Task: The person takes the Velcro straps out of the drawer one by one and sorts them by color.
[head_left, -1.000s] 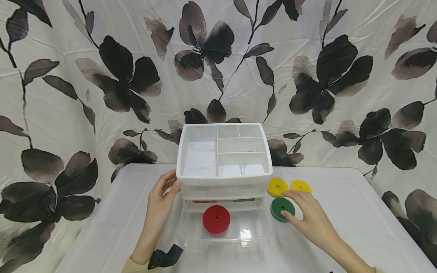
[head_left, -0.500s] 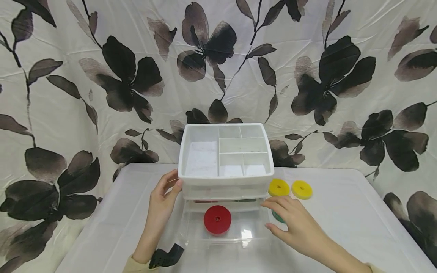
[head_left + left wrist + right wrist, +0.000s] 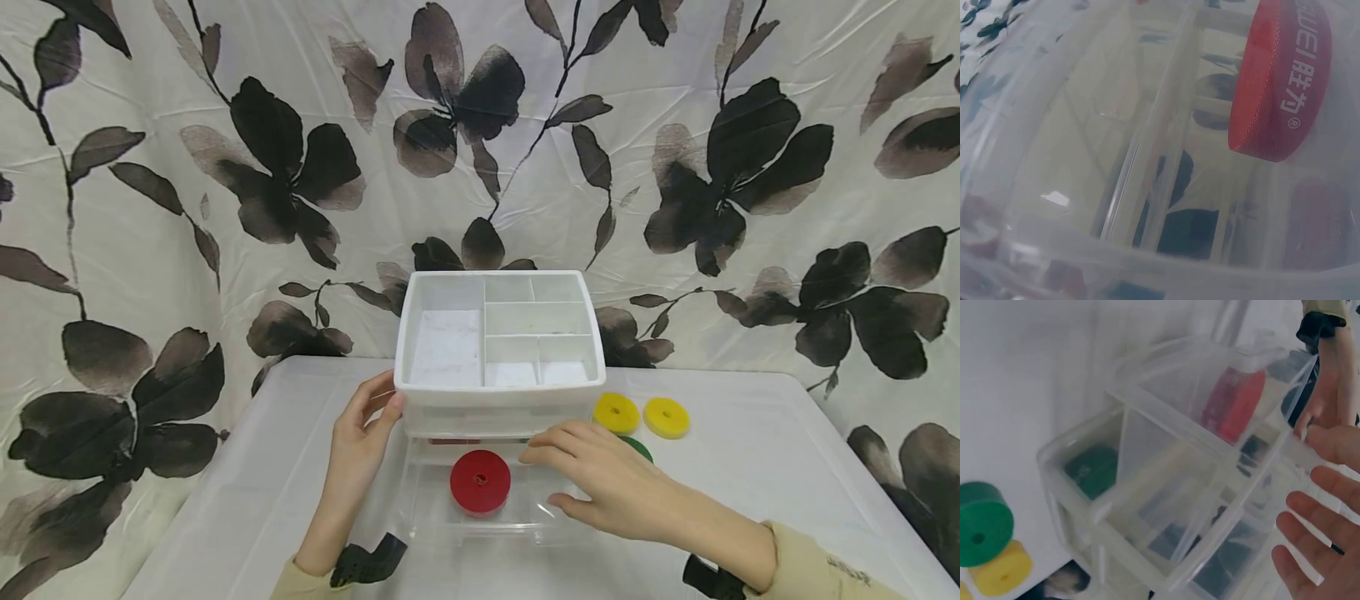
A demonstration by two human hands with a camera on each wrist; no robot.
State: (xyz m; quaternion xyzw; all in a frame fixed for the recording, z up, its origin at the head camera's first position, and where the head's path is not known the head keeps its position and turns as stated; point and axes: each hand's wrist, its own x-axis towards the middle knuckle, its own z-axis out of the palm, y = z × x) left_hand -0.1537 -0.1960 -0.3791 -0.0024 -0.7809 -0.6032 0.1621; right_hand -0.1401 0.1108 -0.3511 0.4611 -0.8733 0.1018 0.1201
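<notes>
A white drawer organizer (image 3: 500,400) with a divided top stands at the table's back edge, a clear drawer (image 3: 442,527) pulled out of it. In that drawer, a roll of red tape (image 3: 481,483) lies flat; white lettering shows on the red roll (image 3: 1285,81) in the left wrist view. My left hand (image 3: 365,433) holds the organizer's left front corner, thumb at the front. Over the drawer's right half hovers my right hand (image 3: 600,479), fingers spread and holding nothing. It partly hides a green roll (image 3: 637,447) on the table.
Two yellow rolls (image 3: 667,417) lie on the table right of the organizer. Another green roll (image 3: 1091,470) shows inside a compartment in the right wrist view. A floral cloth (image 3: 480,125) hangs behind the white table (image 3: 787,467).
My right hand has left the green roll and moved left over the pulled-out drawer. The left hand stays at the organizer's corner, and the rolls lie where they were.
</notes>
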